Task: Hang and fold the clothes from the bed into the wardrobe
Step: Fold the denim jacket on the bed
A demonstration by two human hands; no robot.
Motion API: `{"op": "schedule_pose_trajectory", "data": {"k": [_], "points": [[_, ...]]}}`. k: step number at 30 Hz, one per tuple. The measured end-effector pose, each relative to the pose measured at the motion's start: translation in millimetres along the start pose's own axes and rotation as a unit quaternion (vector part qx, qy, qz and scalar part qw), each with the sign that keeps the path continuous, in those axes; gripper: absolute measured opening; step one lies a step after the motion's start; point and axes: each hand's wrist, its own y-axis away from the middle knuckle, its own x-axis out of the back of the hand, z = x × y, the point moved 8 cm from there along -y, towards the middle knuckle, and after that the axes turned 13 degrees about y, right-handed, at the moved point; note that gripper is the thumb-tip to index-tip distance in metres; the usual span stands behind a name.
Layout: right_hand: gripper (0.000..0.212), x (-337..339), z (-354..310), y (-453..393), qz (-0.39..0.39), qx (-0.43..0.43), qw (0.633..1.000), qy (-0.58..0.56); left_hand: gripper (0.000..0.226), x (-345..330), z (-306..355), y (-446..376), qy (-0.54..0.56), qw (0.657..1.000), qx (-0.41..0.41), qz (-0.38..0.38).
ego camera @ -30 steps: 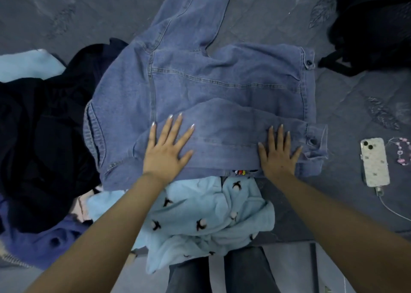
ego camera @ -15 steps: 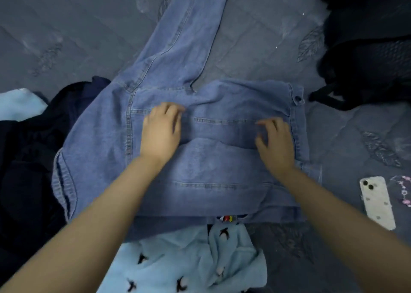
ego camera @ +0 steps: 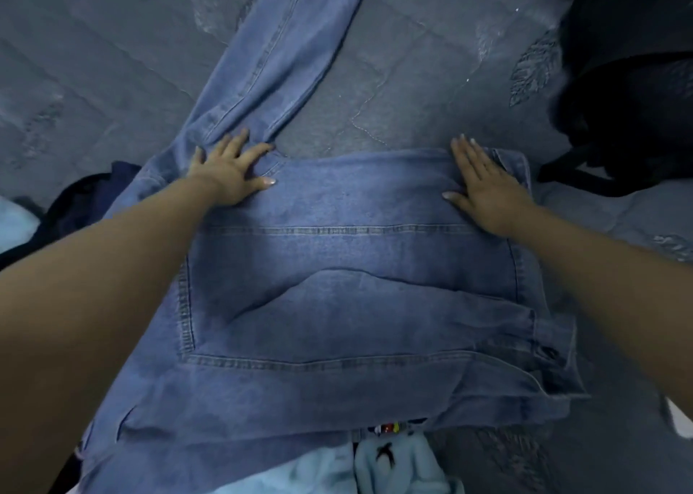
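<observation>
A blue denim jacket (ego camera: 348, 306) lies spread flat on the grey bed cover (ego camera: 431, 80), with one sleeve (ego camera: 277, 54) stretching away toward the top of the view. My left hand (ego camera: 228, 171) presses flat, fingers spread, on the jacket where that sleeve joins the body. My right hand (ego camera: 483, 189) lies flat with straight fingers on the far right edge of the folded body. A folded-over flap makes a ridge across the middle of the denim.
A light blue fleece garment (ego camera: 393, 463) with dark bird prints peeks out under the jacket's near edge. Dark clothes (ego camera: 86, 197) lie at the left. A black bag (ego camera: 630, 92) sits at the upper right. A white phone corner (ego camera: 680, 418) shows at the right edge.
Both hands slid away from me across the denim, from the near flap to the far edge, and now lie flat. The view moved closer over the jacket.
</observation>
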Motion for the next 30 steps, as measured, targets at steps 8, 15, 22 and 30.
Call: {"op": "schedule_pose_trajectory", "data": {"k": [8,15,22,30], "points": [[0.068,43.3,16.5,24.6,0.165,-0.008,0.986,-0.018,0.056,21.5,20.1,-4.7,0.104,0.989,0.031,0.096],[0.068,32.2,23.6,43.9,0.107,-0.12,0.987,-0.02,0.025,41.4,51.5,33.1,0.016,0.97,-0.142,0.197],[0.022,96.9,23.0,130.9,0.278,-0.144,0.95,-0.015,0.009,96.3,89.9,142.9,-0.04,0.931,-0.263,0.252],[0.02,21.3,-28.7,263.1,0.216,-0.136,0.967,0.016,0.032,-32.0,89.7,280.8,-0.156,0.945,-0.286,0.023]]}}
